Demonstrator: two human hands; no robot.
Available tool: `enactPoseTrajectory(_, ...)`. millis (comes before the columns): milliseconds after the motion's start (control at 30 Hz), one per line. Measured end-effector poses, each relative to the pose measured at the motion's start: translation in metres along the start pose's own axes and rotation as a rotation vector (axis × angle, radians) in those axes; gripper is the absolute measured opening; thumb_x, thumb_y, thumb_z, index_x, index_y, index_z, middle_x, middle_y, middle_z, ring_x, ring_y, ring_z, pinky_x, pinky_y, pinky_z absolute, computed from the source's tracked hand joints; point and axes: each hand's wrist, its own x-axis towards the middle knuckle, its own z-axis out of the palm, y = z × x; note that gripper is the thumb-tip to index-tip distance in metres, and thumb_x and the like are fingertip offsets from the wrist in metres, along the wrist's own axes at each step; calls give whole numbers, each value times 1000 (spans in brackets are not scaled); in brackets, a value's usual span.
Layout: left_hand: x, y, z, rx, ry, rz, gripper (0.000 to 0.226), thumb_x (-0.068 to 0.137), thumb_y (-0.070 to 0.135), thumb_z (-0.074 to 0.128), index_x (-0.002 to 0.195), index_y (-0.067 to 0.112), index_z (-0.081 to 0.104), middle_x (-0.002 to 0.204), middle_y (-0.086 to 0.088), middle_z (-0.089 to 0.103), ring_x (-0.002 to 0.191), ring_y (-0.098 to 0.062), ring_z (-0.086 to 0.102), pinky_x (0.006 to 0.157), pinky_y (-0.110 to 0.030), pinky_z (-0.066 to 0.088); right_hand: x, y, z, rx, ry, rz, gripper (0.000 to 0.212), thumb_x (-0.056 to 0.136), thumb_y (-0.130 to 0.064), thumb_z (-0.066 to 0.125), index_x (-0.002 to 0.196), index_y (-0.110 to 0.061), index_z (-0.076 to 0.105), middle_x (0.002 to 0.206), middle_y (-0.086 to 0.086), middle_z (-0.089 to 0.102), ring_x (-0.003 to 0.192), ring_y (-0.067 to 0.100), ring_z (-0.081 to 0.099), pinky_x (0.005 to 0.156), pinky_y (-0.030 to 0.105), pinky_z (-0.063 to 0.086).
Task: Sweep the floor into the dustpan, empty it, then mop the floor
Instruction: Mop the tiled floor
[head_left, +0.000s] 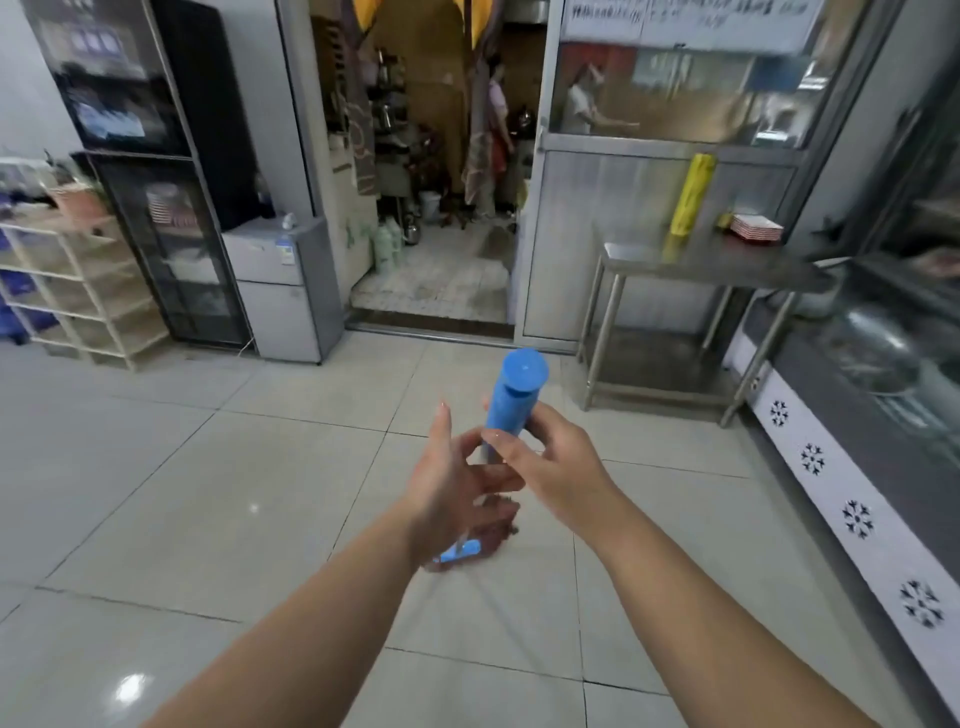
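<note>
A mop stands nearly upright in front of me, its blue handle grip (514, 397) pointing up toward the camera. My right hand (545, 457) grips the lower part of that blue grip with fingers curled round it. My left hand (449, 488) is just left of the thin pole below, fingers spread and loose; whether it touches the pole is unclear. The mop head (475, 545), a blue plate with a reddish-brown cloth, lies on the pale tiled floor (234, 509), partly hidden behind my left hand.
A steel table (701, 260) with a yellow roll (691, 195) stands at the right, beside a glass-fronted counter (857, 415). An open doorway (441, 234) to a kitchen lies ahead, with a person inside. A small fridge (283, 291), black cabinets and wooden shelves (78, 291) line the left.
</note>
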Motion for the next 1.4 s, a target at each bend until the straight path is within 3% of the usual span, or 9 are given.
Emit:
enactPoseTrajectory(167, -4, 10, -47, 312, 2, -9, 65, 92, 62, 4, 131, 34, 48, 99, -7, 64, 94, -20, 57, 70, -32, 45, 22, 4, 47, 32, 94, 53, 27, 61, -61, 56, 69, -36, 63, 61, -20, 62, 62, -5, 56, 56, 0, 40)
enactPoseTrajectory(400, 0, 5, -69, 625, -98, 162, 45, 101, 43, 11, 116, 39, 53, 123, 9, 56, 113, 0, 49, 92, -12, 36, 5, -6, 85, 87, 344, 33, 74, 42, -94, 51, 70, -26, 58, 62, -17, 61, 63, -6, 62, 61, 4, 45)
enactPoseTrajectory(467, -10, 3, -69, 636, -229, 129, 45, 98, 48, 7, 105, 47, 52, 109, 29, 57, 98, 22, 48, 77, 5, 32, -9, -7, 82, 50, 393, 19, 90, 43, -96, 46, 72, -12, 64, 65, -7, 65, 68, 9, 63, 68, 21, 50)
enactPoseTrajectory(567, -20, -6, -60, 632, -297, 110, 54, 99, 45, 4, 111, 35, 55, 114, 22, 55, 105, 12, 47, 84, -1, 29, -30, -14, 76, 21, 441, 0, 117, 44, -98, 41, 82, 11, 63, 75, 19, 64, 77, 34, 60, 79, 45, 49)
enactPoseTrajectory(833, -100, -33, 27, 461, -451, 299, 47, 101, 4, 7, 103, 39, 38, 110, 29, 39, 82, 36, 44, 74, 9, 31, -118, -35, 60, 150, 761, -100, 77, 57, -91, 44, 73, -17, 54, 71, -3, 59, 68, -10, 60, 71, 9, 47)
enactPoseTrajectory(1000, -176, -77, 67, 550, -503, 312, 43, 103, 16, 5, 113, 50, 31, 116, 30, 43, 102, 4, 48, 107, -26, 23, -206, -68, 45, 199, 863, -215, 75, 60, -89, 44, 68, -15, 48, 54, -10, 59, 58, 11, 57, 65, 22, 50)
enactPoseTrajectory(1067, -214, -94, 82, 561, -538, 308, 39, 103, 19, 5, 114, 49, 27, 120, 37, 33, 117, 12, 36, 86, 4, 21, -247, -84, 40, 193, 895, -219, 78, 58, -91, 41, 65, -14, 47, 52, 0, 56, 56, 20, 54, 63, 30, 48)
enactPoseTrajectory(1300, -321, -130, 121, 575, -653, 247, 42, 101, 35, 6, 131, 39, 35, 133, 20, 34, 135, -5, 27, 84, 8, 26, -362, -154, 19, 345, 807, -241, 84, 48, -91, 51, 66, -10, 44, 39, -4, 51, 37, 15, 46, 48, 24, 42)
enactPoseTrajectory(1400, -338, -133, 127, 621, -655, 276, 82, 89, 66, 11, 142, 5, 29, 150, -14, 27, 141, -31, 21, 95, -11, 28, -379, -179, 7, 335, 767, -195, 90, 39, -94, 51, 72, -10, 43, 37, -2, 49, 37, 16, 45, 47, 25, 42)
